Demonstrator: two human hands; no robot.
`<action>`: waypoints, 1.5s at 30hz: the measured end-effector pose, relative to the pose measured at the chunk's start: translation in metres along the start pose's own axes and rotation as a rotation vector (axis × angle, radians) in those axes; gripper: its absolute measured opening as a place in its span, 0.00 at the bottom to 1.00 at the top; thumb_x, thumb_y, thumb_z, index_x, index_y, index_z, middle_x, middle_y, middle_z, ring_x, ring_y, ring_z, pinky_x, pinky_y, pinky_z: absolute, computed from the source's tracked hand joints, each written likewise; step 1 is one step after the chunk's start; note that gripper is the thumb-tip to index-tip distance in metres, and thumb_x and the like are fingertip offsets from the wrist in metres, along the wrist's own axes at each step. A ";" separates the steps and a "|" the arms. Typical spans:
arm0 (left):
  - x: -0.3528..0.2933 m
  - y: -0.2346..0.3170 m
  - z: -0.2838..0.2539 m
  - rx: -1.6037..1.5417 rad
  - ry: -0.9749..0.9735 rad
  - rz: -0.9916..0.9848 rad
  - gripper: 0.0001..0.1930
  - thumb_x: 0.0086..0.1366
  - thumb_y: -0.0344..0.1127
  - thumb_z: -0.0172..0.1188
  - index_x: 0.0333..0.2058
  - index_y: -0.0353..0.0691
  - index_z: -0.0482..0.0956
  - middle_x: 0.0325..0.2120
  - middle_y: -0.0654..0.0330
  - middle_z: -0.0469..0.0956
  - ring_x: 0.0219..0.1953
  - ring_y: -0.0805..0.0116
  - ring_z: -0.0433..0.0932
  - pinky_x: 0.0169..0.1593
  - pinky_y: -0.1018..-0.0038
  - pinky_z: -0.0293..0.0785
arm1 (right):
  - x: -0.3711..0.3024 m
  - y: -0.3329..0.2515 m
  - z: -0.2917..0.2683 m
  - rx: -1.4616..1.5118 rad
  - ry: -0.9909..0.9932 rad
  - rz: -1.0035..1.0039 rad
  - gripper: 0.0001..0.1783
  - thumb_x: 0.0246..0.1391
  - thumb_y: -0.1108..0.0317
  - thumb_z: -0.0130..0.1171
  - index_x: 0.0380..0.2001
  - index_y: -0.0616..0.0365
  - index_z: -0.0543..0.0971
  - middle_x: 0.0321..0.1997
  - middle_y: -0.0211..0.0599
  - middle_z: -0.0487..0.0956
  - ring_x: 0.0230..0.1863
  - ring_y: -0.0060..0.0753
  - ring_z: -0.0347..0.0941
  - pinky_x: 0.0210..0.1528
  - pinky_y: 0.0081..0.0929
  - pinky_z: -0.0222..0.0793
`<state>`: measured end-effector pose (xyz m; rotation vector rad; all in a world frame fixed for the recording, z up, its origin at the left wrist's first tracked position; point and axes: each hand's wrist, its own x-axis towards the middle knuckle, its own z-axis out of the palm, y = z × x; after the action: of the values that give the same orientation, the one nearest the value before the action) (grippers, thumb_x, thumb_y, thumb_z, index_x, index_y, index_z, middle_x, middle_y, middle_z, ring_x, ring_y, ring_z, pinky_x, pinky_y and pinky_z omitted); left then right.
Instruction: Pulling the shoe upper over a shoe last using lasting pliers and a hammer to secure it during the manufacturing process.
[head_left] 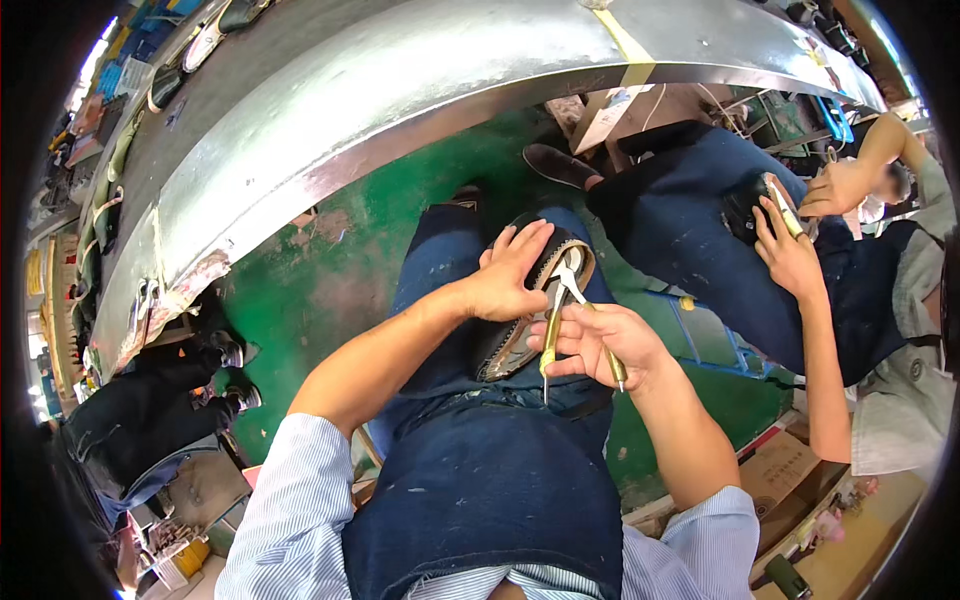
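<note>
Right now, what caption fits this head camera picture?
Left hand steadies a shoe on the lap while right hand works pincers.

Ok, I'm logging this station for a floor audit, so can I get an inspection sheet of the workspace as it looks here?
Surface: no bench; work rests on the person's lap, dark blue apron, above a green floor.
Job's things: shoe lying sole-up on the lap; pliers with yellowish handles, tip at the shoe's edge.
Clutter: cardboard boxes at lower right; dark shoes on the curved metal conveyor.
Hands: left hand pressing flat on the shoe; right hand gripping the pliers.
Cables: nothing seen.
Surroundings: co-worker seated at right, working on another shoe; blue crate between the two.
</note>
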<state>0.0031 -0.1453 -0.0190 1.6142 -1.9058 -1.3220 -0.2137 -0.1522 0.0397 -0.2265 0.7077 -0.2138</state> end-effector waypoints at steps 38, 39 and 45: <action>0.030 -0.041 -0.006 -0.660 0.051 -0.152 0.43 0.57 0.45 0.70 0.66 0.39 0.57 0.59 0.51 0.67 0.59 0.60 0.69 0.62 0.68 0.66 | -0.027 0.008 -0.023 -0.367 0.241 -0.354 0.19 0.63 0.65 0.55 0.53 0.65 0.71 0.41 0.37 0.78 0.35 0.21 0.76 0.21 0.13 0.68; 0.028 -0.023 -0.017 -0.801 -0.024 -0.236 0.41 0.58 0.44 0.69 0.66 0.40 0.58 0.56 0.53 0.71 0.56 0.63 0.73 0.59 0.68 0.69 | -0.031 0.009 -0.022 -0.186 0.259 -0.407 0.20 0.63 0.64 0.55 0.53 0.65 0.71 0.41 0.37 0.78 0.33 0.20 0.75 0.19 0.11 0.65; 0.029 -0.032 -0.016 -0.937 -0.067 -0.308 0.37 0.63 0.45 0.64 0.66 0.41 0.57 0.52 0.55 0.75 0.51 0.67 0.76 0.56 0.70 0.72 | -0.028 0.021 -0.017 -0.480 0.262 -0.232 0.18 0.65 0.64 0.54 0.51 0.66 0.72 0.39 0.40 0.80 0.34 0.24 0.77 0.23 0.15 0.67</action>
<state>0.0255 -0.1763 -0.0452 1.3511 -0.7955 -1.9817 -0.2435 -0.1269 0.0388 -0.7511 0.9889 -0.2961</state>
